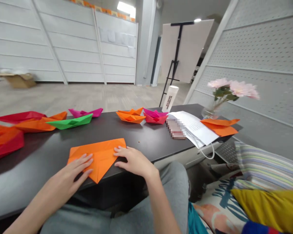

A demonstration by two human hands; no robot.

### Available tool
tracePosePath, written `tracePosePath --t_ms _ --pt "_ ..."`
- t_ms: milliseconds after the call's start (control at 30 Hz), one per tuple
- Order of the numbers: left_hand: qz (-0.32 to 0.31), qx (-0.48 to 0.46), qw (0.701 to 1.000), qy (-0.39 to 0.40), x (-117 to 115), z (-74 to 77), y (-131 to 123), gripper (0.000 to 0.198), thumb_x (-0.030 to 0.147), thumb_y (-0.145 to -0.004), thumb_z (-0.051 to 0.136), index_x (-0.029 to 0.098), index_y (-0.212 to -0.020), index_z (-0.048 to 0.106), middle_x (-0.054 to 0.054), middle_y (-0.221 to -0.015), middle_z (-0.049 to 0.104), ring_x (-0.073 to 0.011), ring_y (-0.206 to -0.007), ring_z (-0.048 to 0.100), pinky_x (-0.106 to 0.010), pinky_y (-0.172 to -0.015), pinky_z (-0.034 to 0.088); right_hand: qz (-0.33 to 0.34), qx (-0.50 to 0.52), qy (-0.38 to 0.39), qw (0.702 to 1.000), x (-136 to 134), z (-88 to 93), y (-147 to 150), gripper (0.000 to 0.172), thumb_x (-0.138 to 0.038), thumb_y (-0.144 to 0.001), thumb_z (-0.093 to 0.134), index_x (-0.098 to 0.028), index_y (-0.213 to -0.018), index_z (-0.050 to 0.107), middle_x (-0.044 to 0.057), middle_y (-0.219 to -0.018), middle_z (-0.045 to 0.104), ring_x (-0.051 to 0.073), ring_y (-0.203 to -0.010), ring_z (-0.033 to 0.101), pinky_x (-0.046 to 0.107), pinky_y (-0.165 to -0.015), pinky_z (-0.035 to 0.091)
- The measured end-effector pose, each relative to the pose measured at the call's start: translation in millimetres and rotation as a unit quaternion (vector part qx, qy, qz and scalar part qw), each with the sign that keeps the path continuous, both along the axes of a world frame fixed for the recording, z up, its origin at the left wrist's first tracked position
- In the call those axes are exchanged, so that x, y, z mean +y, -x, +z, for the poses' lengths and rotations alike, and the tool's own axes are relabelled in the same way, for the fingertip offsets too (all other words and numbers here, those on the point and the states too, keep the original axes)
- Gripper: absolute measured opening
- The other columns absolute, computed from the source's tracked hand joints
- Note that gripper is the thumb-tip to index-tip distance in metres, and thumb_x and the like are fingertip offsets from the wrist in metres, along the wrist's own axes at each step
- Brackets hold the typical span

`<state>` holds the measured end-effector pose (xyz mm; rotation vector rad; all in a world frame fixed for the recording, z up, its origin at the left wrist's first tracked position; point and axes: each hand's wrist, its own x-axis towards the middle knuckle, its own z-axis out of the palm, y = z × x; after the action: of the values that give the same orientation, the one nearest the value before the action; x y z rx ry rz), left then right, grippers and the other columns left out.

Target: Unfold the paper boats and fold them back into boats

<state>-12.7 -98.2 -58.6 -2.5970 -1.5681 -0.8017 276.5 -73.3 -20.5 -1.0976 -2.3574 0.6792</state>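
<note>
The 2 hands lie flat and apart on a folded sheet of orange origami paper [97, 157], neither one pinching it. The left hand [70, 172] presses the sheet's lower left part with its fingers spread, while the fingertips [116, 151] of the right hand [134, 161] rest on its right part. The sheet sits near the front edge of a dark table [139, 136], with its pointed end aimed toward the person.

Farther along the table stand paper boats: a green boat [70, 122], a magenta boat [86, 112], an orange boat [131, 117] and a pink boat [155, 117]. More red and orange paper pieces [6, 141] lie at the far left. To the right are white printed sheets [192, 126], a pixelated object [175, 129] that cannot be made out, a white tube [170, 99] and 2 flat orange paper pieces [219, 126]. Pink flowers [231, 88] stand in a glass vase [209, 112]. A yellow cushion [268, 208] lies beside the person's right leg [171, 185].
</note>
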Motion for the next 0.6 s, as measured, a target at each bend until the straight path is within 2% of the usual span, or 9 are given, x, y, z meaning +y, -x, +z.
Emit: tracePosePath --t_ms 100,200,300,367,433,500,600 --pt "0.026 0.061 0.997 0.033 -9 5.8 2 0.067 0.068 -0.093 0.036 0.018 -0.125 0.068 -0.008 -0.135 0.063 -0.0288 -0.123 0.061 -0.043 -0.107 0.048 -0.010 0.000 0.034 0.999 1 1.9 -11 0.045 -0.034 -0.089 0.067 -0.030 -0.133 0.059 0.005 -0.147 0.051 0.022 -0.138 0.045 0.049 -0.120 0.022" --pt "0.069 0.081 0.994 0.035 -17 5.0 11 0.066 0.066 -0.091 0.042 0.017 -0.131 0.063 -0.010 -0.138 0.061 -0.0293 -0.125 0.060 -0.044 -0.109 0.046 -0.016 -0.011 0.042 0.999 0 3.9 -13 0.043 -0.033 -0.090 0.066 -0.030 -0.132 0.059 0.004 -0.146 0.053 0.023 -0.138 0.045 0.053 -0.120 0.019" --pt "0.068 0.090 0.993 0.020 -27 4.9 17 0.067 0.065 -0.085 0.056 0.019 -0.133 0.061 -0.011 -0.139 0.060 -0.0309 -0.124 0.060 -0.044 -0.108 0.047 -0.027 -0.029 0.016 0.999 -7 7.9 -8 0.041 -0.032 -0.089 0.066 -0.029 -0.130 0.061 0.005 -0.142 0.058 0.023 -0.134 0.049 0.053 -0.118 0.022" --pt "0.050 0.096 0.994 0.007 -34 6.0 19 0.066 0.063 -0.078 0.066 0.020 -0.129 0.064 -0.012 -0.135 0.063 -0.0332 -0.120 0.062 -0.046 -0.105 0.049 -0.026 -0.046 -0.017 0.998 -15 11.6 -3 0.048 -0.035 -0.083 0.073 -0.026 -0.129 0.061 0.006 -0.134 0.063 0.026 -0.126 0.054 0.051 -0.115 0.029" --pt "0.034 0.093 0.995 0.000 -42 7.5 21 0.052 0.054 -0.080 0.068 0.022 -0.120 0.069 -0.011 -0.126 0.069 -0.0330 -0.113 0.066 -0.047 -0.100 0.053 -0.020 -0.065 -0.052 0.996 -24 15.2 3 0.057 -0.038 -0.075 0.080 -0.025 -0.128 0.062 0.007 -0.123 0.065 0.028 -0.115 0.057 0.050 -0.111 0.035" --pt "0.022 0.078 0.997 -0.004 -47 9.5 23 0.032 0.044 -0.088 0.062 0.023 -0.110 0.074 -0.009 -0.116 0.074 -0.0302 -0.105 0.069 -0.045 -0.096 0.055 -0.017 -0.084 -0.081 0.993 -29 17.6 8 0.051 -0.031 -0.075 0.080 -0.025 -0.123 0.065 0.006 -0.110 0.065 0.027 -0.106 0.057 0.048 -0.106 0.040" --pt "0.002 0.044 0.999 0.003 -51 15.0 25 0.025 0.037 -0.094 0.054 0.025 -0.101 0.075 -0.007 -0.108 0.076 -0.0264 -0.101 0.070 -0.041 -0.093 0.055 -0.002 -0.097 -0.099 0.990 -31 19.2 11 0.032 -0.014 -0.082 0.069 -0.025 -0.112 0.070 0.005 -0.096 0.063 0.023 -0.097 0.057 0.044 -0.098 0.044"
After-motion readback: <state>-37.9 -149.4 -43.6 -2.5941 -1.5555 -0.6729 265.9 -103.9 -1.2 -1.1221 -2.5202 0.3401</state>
